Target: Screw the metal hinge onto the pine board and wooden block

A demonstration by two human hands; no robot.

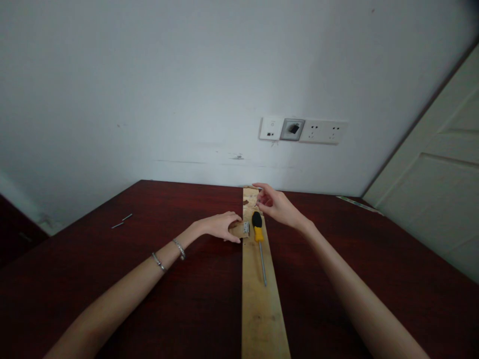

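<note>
A long wooden plank (260, 309) runs away from me across the dark red table. My left hand (220, 226) curls around a small wood block (235, 231) at the plank's left edge. On that block's right end sits a small metal hinge (246, 227), lying over the plank. My right hand (276, 204) is above the plank's far end, thumb and index finger pinched together. A tiny dark piece shows at those fingertips, too small to name. Between my hands, a screwdriver (258, 232) with a black and yellow handle rests on the plank, its tip towards me.
Two thin metal pins or screws lie on the table's left part, one a silvery pin (117, 225). Behind the table stands a white wall (187, 99) with a row of sockets (322, 131). A patterned strip (359, 204) lies far right, near a pale door (437, 189).
</note>
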